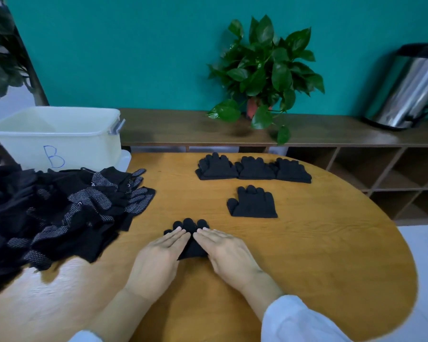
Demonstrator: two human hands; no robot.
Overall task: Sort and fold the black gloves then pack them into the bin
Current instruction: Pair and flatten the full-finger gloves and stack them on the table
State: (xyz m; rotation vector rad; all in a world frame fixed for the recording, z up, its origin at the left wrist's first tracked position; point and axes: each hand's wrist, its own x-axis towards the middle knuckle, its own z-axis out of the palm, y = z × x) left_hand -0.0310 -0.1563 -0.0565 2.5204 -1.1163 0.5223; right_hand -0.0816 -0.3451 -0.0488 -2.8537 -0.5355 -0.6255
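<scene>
Both hands pressed one black glove flat.
Left hand (158, 255) and right hand (229, 253), fingers straight, flattened the glove (192, 245); its long axis ran near-to-far, fingertips pointing far.

Landmark: single folded glove (252, 203) | left of it: loose glove pile (67, 208) blocks the table (319, 243) edge, bin (52, 137) behind the pile | beyond it: row of three folded stacks (253, 169) | right of it: bare tabletop, open passage | between it and pile: open lane.

A black glove (189, 233) lies flat on the table's near edge, four folded pairs (253, 203) beyond it, a loose heap (59, 213) left, beside the cream bin (55, 137).
</scene>
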